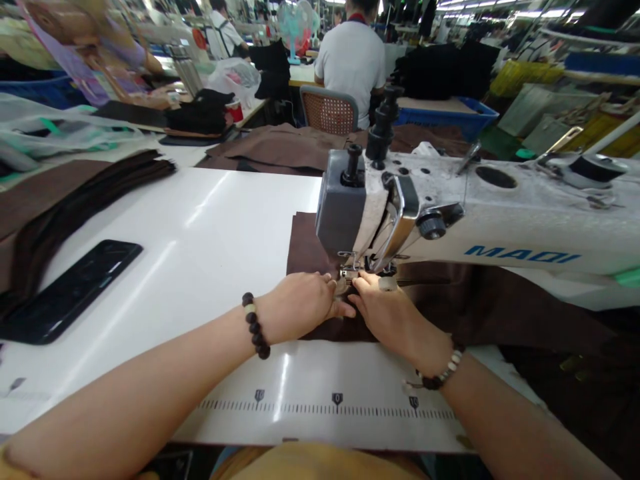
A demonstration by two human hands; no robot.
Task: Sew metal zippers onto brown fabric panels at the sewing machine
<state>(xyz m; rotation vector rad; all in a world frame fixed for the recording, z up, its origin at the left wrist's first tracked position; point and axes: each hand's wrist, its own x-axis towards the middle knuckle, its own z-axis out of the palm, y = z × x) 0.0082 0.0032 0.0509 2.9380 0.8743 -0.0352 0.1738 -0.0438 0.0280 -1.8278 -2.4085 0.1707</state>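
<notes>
A piece of dark brown material (307, 243), leather or cloth, lies under the presser foot (349, 273) of a white and grey sewing machine (500, 220). Just left of the foot, my left hand (300, 303) rests on the material, fingers laid down and thumb apart. My right hand (390, 317) presses on it from the right, fingertips close beside the foot and thumb spread towards my left thumb. Some fingertips are partly hidden, and neither hand shows a grip. More brown material (500, 300) stretches right beneath the machine arm.
A black phone (75, 290) lies at the left, by a stack of dark brown pieces (75, 207). More brown pieces (280, 147) lie behind the white table (215, 227). A ruler scale (337, 403) runs along the front edge. Other people sit working further back.
</notes>
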